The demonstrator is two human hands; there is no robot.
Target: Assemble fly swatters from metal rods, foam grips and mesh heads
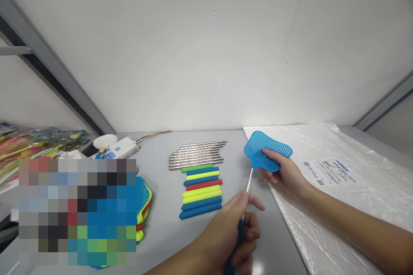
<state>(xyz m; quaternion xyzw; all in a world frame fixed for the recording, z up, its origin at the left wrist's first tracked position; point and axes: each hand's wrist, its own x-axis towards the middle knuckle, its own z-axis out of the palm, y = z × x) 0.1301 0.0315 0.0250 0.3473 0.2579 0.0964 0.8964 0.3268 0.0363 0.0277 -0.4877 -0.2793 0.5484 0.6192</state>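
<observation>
A blue fly swatter with a perforated, leaf-like head (258, 142) is held between my two hands. My left hand (230, 227) is closed around its dark blue grip, with the thumb along the silver metal rod (249, 179). My right hand (287, 176) pinches the mesh head, thumb on top and fingers underneath. Rod and head meet at the head's narrow neck. Left of my hands lies a row of coloured handle sleeves (202, 194) in blue, yellow, red and green. Beyond them several silver rods (196, 155) lie side by side.
More swatter heads (144, 200) are stacked at the left, partly behind a pixelated patch. A white power strip (121, 149) with cables stands behind them, near colourful packaged goods (32, 144). White plastic wrapping with a label (329, 172) covers the table's right side. A wall rises behind.
</observation>
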